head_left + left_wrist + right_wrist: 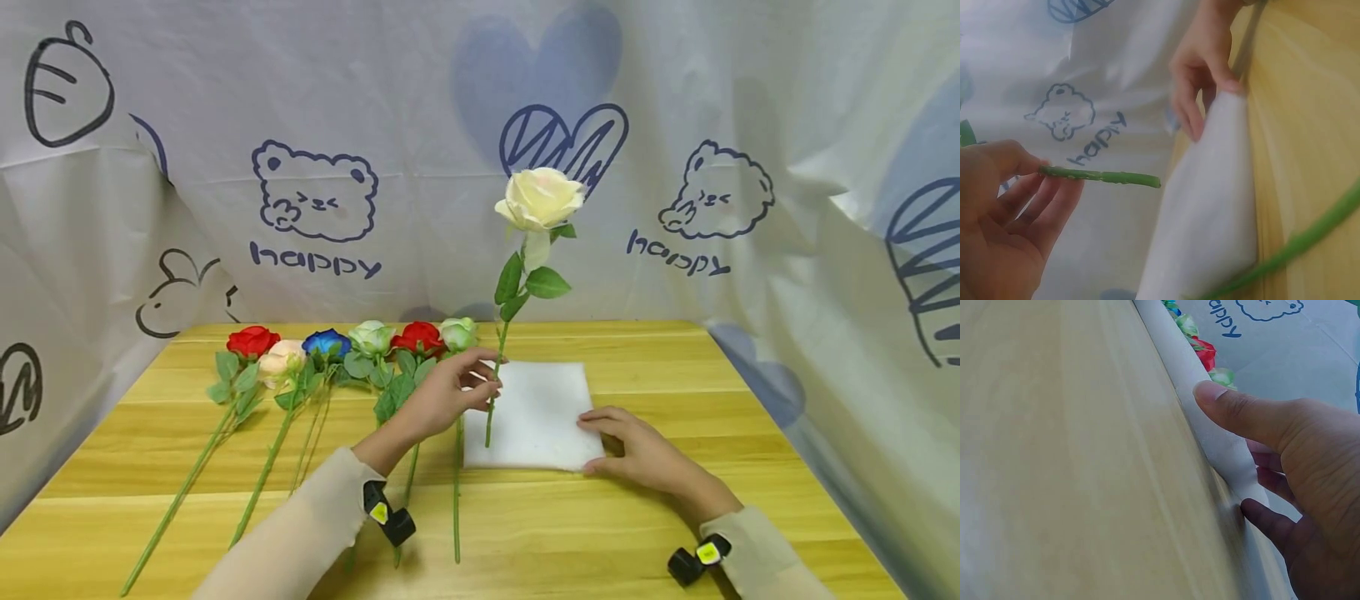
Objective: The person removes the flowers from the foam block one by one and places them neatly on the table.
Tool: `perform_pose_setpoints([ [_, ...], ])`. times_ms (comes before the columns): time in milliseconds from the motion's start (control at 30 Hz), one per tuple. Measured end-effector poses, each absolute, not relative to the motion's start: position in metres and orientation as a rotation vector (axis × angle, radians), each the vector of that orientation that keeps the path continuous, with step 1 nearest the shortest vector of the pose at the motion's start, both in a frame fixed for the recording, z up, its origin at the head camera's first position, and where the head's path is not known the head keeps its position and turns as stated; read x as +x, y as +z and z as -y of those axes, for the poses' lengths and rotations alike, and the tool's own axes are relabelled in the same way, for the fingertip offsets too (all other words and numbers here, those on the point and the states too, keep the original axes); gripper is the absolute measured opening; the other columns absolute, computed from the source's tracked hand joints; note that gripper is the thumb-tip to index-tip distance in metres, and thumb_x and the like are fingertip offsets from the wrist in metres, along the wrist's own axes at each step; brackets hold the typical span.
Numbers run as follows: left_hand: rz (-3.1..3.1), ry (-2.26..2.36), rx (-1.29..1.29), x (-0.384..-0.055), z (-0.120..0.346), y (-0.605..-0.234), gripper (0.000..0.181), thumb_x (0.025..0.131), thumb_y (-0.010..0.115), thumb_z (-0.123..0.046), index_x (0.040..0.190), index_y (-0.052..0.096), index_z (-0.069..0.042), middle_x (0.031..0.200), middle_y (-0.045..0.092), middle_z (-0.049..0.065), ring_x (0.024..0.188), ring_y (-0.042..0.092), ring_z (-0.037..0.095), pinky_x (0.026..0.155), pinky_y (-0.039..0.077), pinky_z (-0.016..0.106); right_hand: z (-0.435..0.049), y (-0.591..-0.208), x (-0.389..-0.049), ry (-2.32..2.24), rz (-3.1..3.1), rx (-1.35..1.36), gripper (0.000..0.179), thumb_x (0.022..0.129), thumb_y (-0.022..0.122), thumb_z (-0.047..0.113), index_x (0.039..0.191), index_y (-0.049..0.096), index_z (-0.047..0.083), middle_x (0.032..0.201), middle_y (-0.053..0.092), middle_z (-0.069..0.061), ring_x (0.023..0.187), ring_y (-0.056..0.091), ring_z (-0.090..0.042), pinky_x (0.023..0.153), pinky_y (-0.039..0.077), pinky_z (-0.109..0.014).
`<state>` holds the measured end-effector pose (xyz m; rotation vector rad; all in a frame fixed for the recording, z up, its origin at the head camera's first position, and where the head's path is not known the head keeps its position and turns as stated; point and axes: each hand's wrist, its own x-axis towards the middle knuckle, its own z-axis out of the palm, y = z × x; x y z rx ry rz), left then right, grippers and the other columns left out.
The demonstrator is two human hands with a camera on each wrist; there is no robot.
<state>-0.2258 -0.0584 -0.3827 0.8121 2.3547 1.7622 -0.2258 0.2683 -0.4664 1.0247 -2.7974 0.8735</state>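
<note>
A cream-white artificial rose point(542, 200) stands nearly upright above the table, its green stem pinched between the thumb and fingers of my left hand point(442, 392). In the left wrist view the stem's cut lower end point(1129, 178) sticks out past that hand's fingertips. Below it, a flat white foam pad point(540, 417) lies on the wood. My right hand point(648, 450) holds the pad's right side, the thumb at the near corner and the fingers farther back along the edge. From the right wrist, the thumb point(1241, 412) shows against the pad's edge.
Left of the pad, several artificial roses lie on the wooden table point(675, 375), heads toward the back: red point(252, 342), peach point(282, 361), blue point(326, 342), pale green point(371, 337) and others. A printed white curtain point(420, 100) hangs behind and at the sides.
</note>
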Motion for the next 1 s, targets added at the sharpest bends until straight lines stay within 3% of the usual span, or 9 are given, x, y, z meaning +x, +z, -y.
perform_pose_setpoints([
  [267, -2.391, 1.757, 0.774, -0.221, 0.080, -0.384, 0.036, 0.097, 0.062, -0.007, 0.132, 0.055, -0.003, 0.106, 0.062, 0.018, 0.094, 0.066, 0.028, 0.075, 0.059, 0.034, -0.270, -0.467, -0.225, 0.882, 2.812, 1.020, 0.070, 0.081, 0.075, 0.049, 0.134, 0.060, 0.007, 0.137, 0.053, -0.003, 0.128, 0.047, -0.030, 0.105, 0.039, -0.051],
  [667, -2.459, 1.742, 0.695, -0.214, 0.111, -0.388, 0.039, 0.098, 0.059, -0.005, 0.137, 0.051, -0.002, 0.110, 0.061, 0.020, 0.101, 0.061, 0.043, 0.078, 0.059, 0.041, -0.270, -0.470, -0.227, 0.893, 2.783, 1.025, 0.067, 0.081, 0.077, 0.046, 0.133, 0.061, 0.006, 0.136, 0.054, -0.004, 0.128, 0.048, -0.030, 0.105, 0.038, -0.051],
  [1000, -2.532, 1.728, 0.645, -0.207, 0.138, -0.391, 0.040, 0.098, 0.059, -0.004, 0.137, 0.050, 0.000, 0.109, 0.060, 0.018, 0.096, 0.064, 0.036, 0.078, 0.058, 0.045, -0.270, -0.471, -0.227, 0.895, 2.790, 1.027, 0.067, 0.082, 0.075, 0.046, 0.133, 0.061, 0.005, 0.136, 0.053, -0.004, 0.128, 0.048, -0.031, 0.105, 0.038, -0.052],
])
